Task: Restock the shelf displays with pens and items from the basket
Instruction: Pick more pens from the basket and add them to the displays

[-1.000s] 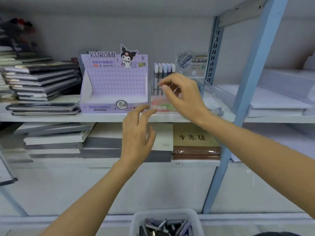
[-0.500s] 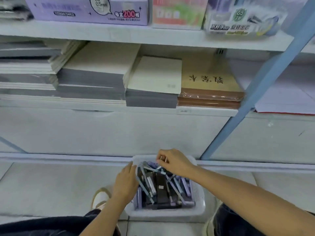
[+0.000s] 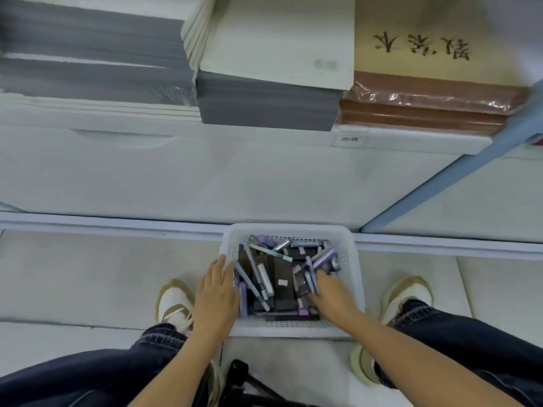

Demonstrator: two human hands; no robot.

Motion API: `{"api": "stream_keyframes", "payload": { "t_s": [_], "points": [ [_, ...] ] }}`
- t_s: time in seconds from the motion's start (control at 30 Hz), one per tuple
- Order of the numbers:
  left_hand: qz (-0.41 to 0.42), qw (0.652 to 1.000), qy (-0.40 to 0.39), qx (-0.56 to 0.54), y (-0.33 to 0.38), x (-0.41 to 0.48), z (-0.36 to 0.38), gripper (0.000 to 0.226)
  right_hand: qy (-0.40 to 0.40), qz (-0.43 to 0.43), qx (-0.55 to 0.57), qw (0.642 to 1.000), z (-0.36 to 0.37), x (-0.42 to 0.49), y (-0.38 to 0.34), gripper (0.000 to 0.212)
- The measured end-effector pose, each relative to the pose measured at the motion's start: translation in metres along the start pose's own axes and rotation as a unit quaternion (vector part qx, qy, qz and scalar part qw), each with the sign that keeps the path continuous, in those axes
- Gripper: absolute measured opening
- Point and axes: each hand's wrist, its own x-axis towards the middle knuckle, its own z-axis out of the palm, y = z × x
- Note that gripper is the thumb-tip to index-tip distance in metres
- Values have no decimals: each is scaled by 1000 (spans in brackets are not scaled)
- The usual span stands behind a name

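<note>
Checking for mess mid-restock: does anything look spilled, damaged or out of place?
Nothing spilled or damaged. The pens lie jumbled criss-cross in the basket, all within its rim; the right hand reaches among them, the left hand touches its edge.

head view, steeply downward, near floor basket [image 3: 289, 230]

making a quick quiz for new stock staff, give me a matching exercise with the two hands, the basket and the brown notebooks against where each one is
Things:
1. left hand
2. right hand
3. basket
4. brown notebooks

Places:
a. on the floor
b. up on the shelf
c. reaching down inside the basket among the pens
d. fingers straight, resting on the basket's left rim

Pairs: 1-d, 2-c, 3-a, 4-b
</note>
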Motion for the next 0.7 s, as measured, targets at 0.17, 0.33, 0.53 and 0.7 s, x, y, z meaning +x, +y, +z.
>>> {"api": "stream_keyframes", "payload": {
  "t_s": [0.17,0.33,0.53,0.7],
  "points": [
    [14,999,44,-21,14,2,-2,46,19,-27,74,997,-20,-1,-4,13],
    [21,936,-57,-347,57,14,-10,27,-7,-105,176,979,-35,-16,-25,19],
    [-144,798,-106,-576,80,20,-6,29,-67,-159,240,955,-34,-17,-51,17],
    [-190,806,-103,-551,53,24,5,25,35,-45,270,961,-44,22,-40,16]
  ]
}}
